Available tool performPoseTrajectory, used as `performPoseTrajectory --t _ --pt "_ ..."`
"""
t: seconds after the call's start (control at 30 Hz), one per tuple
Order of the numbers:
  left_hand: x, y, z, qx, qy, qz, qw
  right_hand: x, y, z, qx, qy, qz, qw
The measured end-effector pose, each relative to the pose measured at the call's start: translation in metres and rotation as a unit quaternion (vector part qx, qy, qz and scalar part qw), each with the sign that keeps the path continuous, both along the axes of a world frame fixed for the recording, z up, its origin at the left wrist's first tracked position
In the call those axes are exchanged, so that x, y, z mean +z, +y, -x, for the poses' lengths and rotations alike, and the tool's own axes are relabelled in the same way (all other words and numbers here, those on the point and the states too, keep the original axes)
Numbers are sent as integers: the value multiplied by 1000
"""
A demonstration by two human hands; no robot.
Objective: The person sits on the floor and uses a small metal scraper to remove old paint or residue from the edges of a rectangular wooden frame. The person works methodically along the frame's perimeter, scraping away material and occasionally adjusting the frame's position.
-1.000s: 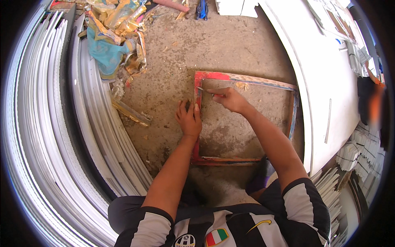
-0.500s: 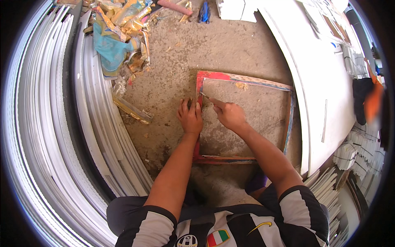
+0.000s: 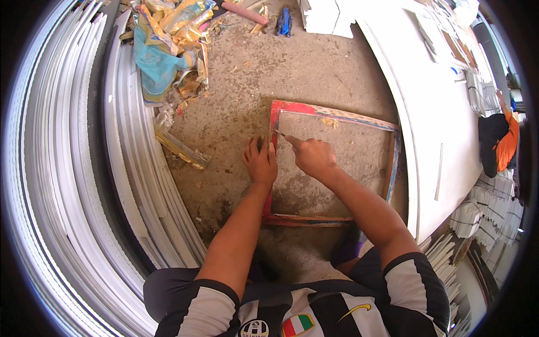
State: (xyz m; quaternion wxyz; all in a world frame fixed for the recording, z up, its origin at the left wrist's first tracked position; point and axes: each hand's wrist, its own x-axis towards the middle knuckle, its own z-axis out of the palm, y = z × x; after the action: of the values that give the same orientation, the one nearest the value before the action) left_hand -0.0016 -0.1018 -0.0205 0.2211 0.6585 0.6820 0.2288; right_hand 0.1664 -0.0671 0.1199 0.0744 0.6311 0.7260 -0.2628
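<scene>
A rectangular wooden frame (image 3: 337, 114) with worn red and blue paint lies flat on the concrete floor. At the outer side of its left bar rests my left hand (image 3: 261, 162), fingers spread and thumb along the bar. My right hand (image 3: 314, 157) is closed around a slim hand tool (image 3: 279, 133) with a thin metal tip. That tip meets the inner edge of the left bar, below the red upper left corner. Most of the tool's handle is hidden in my fist, so its exact kind cannot be told.
Long white panels (image 3: 135, 168) stand packed along the left. A big white board (image 3: 429, 123) leans at the right. Crumpled wrapping and a teal cloth (image 3: 154, 67) lie at the far left, near a blue tool (image 3: 284, 22). A person in orange (image 3: 506, 143) shows at the far right.
The whole view has shifted slightly. My right hand and the tool's tip sit a little lower along the left bar; my left hand keeps its place on the frame.
</scene>
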Motion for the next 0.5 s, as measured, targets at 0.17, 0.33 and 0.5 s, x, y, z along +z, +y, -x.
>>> performPoseTrajectory --t 0.17,0.33,0.5 --pt "-2 0 -1 -2 -3 -7 1000 12 11 12 35 -36 29 998" --pt "-3 -1 -1 4 -21 2 1000 3 9 4 21 -17 51 998" --pt "0 1 -2 -9 -4 -17 1000 -35 3 -26 -79 149 27 985"
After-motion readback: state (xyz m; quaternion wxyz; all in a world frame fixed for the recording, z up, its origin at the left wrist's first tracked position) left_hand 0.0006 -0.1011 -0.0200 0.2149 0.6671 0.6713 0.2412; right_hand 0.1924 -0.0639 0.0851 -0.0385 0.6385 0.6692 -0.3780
